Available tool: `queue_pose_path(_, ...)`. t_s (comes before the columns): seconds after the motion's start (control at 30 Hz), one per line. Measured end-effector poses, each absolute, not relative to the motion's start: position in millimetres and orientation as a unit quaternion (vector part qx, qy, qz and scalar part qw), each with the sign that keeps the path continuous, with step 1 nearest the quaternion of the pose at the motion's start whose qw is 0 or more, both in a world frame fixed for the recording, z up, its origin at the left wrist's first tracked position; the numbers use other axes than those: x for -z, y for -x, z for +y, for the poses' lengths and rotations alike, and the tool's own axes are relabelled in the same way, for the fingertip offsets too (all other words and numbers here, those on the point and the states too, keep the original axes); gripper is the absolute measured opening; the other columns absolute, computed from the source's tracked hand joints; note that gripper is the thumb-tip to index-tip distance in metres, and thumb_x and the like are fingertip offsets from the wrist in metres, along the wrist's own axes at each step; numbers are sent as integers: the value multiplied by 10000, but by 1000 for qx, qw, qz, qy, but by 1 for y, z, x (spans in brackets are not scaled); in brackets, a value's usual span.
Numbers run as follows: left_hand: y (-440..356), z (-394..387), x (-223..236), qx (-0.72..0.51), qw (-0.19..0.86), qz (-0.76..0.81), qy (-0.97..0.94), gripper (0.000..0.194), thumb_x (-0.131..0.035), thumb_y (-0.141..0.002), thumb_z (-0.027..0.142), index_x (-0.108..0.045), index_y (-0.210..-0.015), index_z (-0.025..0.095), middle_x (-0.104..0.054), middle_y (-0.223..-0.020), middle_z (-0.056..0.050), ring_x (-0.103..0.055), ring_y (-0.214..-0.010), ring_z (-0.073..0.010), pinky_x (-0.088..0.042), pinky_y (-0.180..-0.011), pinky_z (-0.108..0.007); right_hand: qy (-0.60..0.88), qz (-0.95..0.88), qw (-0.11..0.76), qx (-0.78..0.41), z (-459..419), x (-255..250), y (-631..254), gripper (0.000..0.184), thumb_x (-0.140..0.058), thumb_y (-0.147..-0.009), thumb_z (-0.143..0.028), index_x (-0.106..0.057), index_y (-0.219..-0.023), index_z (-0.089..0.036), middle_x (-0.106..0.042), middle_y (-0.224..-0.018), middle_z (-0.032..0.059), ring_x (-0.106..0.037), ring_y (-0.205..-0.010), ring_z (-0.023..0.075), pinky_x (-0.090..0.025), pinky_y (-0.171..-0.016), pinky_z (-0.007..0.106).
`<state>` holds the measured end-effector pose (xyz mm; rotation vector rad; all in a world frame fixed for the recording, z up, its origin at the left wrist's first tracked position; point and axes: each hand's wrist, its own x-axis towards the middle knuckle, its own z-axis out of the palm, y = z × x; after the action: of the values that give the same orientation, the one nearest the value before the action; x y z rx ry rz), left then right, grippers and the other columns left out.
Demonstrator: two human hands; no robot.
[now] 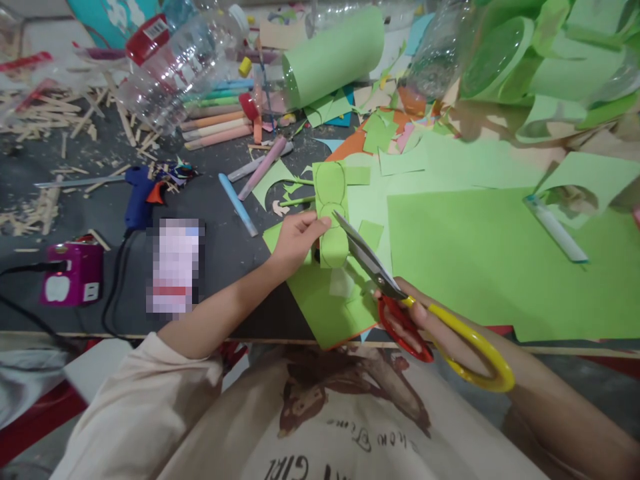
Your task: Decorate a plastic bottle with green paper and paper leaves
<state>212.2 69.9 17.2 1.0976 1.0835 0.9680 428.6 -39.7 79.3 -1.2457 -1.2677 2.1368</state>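
Note:
My left hand pinches the left edge of a narrow light-green paper strip, which has rounded shapes drawn along it in pen. In my right hand is a pair of scissors with one red and one yellow handle loop. Their blades point up and left, with the tips at the strip's right side, close to my left fingertips. Whether the blades touch the paper I cannot tell. Beneath the strip lie green paper sheets and small green offcuts.
A large green sheet with a capped pen-like tube covers the right. Leftward are a phone, a blue glue gun, a purple power box and markers. Plastic bottles and a green paper cylinder lie behind.

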Motion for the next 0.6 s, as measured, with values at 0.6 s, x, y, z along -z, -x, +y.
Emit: queue_pose_path(0.6, -211, 68, -18, -437, 612, 467, -465, 546, -703, -692, 623, -481, -445, 189, -441, -363, 54, -413, -347, -65, -324, -400, -224, 420, -401, 197, -790, -25, -65, -407, 565, -277, -850, -784, -416, -946, -245, -435, -612, -63, -373, -437, 90, -410, -437, 258)
